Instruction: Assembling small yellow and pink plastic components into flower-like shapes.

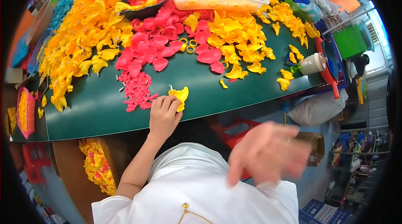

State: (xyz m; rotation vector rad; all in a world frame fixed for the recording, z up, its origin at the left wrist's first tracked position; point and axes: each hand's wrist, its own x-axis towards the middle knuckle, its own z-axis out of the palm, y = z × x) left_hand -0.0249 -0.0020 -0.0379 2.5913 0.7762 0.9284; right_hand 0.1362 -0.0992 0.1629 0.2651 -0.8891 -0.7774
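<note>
My left hand [164,114] rests at the near edge of the green table, its fingers closed on a yellow curved plastic piece [181,94]. A small metal pin sticks up beside that piece. My right hand [268,153] is raised off the table in front of my body, blurred by motion. Its fingers look spread, and no object shows in it. Just left of my left hand lies a pile of small pink-red plastic parts [140,92]. Beyond them are larger pink-red cupped pieces [159,46] and a few yellow rings [191,47].
A big heap of yellow pieces [83,27] covers the table's left side; another yellow pile [238,39] sits right of centre. At the back stands a white basket [217,2] of yellow parts. A white-and-green bottle [312,63] lies on the right. A carton [109,163] of yellow pieces stands below.
</note>
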